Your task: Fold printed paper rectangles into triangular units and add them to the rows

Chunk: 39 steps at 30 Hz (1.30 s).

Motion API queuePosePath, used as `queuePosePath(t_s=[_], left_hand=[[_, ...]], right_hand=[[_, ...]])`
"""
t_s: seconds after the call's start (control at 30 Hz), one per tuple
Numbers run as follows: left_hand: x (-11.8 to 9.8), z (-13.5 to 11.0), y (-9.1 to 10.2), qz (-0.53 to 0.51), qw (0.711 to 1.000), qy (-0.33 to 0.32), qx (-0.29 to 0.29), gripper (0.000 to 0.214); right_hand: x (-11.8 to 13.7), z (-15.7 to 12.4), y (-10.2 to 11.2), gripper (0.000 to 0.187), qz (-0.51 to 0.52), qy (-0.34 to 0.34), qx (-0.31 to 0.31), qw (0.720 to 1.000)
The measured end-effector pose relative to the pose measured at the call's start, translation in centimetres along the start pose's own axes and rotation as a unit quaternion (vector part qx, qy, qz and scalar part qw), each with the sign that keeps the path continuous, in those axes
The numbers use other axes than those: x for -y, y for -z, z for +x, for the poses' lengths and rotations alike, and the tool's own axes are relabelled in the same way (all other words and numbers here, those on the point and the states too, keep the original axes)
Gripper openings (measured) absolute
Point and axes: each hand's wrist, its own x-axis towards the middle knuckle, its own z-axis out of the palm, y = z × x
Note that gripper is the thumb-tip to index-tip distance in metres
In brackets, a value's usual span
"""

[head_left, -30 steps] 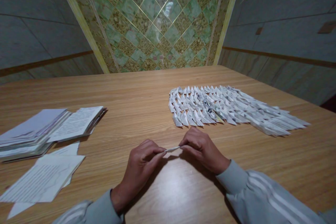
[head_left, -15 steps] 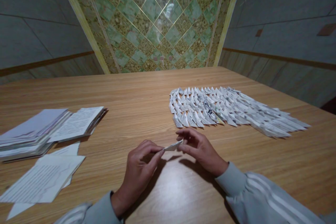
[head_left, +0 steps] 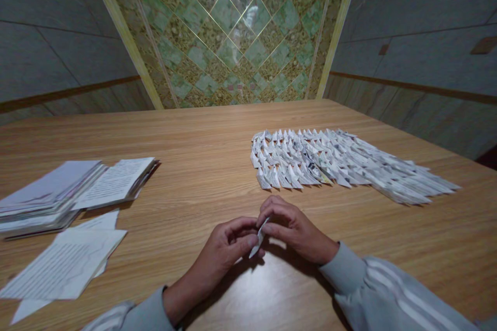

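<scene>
Between my two hands is a small piece of folded paper (head_left: pixel 259 240), turned so that its long side slants toward me. My left hand (head_left: pixel 229 243) pinches it from the left, thumb on the near face. The fingers of my right hand (head_left: pixel 293 227) close on its upper right end. Both hands hover just above the wooden table (head_left: pixel 194 176). Beyond my right hand, several rows of folded paper boats (head_left: pixel 310 158) stand close together.
At the left lie a thick stack of paper sheets (head_left: pixel 50 186) and a smaller stack of printed pages (head_left: pixel 116 181). Nearer to me, loose printed sheets (head_left: pixel 66 264) overlap on the table. A tiled wall (head_left: pixel 240 36) rises behind the table.
The folded paper has swung from lying nearly level to a steep slant. My left hand has moved right, and the two hands are now close together around it.
</scene>
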Motion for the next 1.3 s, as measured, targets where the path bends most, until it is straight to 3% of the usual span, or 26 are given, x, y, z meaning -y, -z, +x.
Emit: queuePosePath(t_s=[0.13,0.23,0.63,0.9,1.17,1.3], left_hand=[[0.3,0.2,0.1,-0.030,0.998,0.002,-0.064,0.036],[0.7,0.2,0.3,-0.040,0.994,0.008,-0.099,0.038],[0.6,0.1,-0.1,-0.066,0.989,-0.011,-0.135,0.039],[0.1,-0.2,-0.7,-0.040,0.986,-0.011,-0.160,0.041],[0.3,-0.1,-0.7,-0.014,0.981,-0.053,-0.187,0.034],[0.5,-0.1,-0.6,-0.063,0.980,-0.057,-0.179,0.034]], right_hand=[[-0.2,-0.2,-0.6,0.024,0.006,-0.046,-0.085,0.995],[-0.1,-0.4,-1.2,0.013,0.024,-0.063,-0.138,0.988],[0.3,-0.6,-2.7,0.014,0.048,-0.099,-0.106,0.988],[0.6,-0.7,-2.8,0.008,-0.048,-0.076,-0.121,0.989],[-0.4,-0.9,-3.1,0.022,-0.179,0.021,-0.110,0.977],[-0.5,-0.9,-3.1,0.023,-0.203,0.068,-0.106,0.971]])
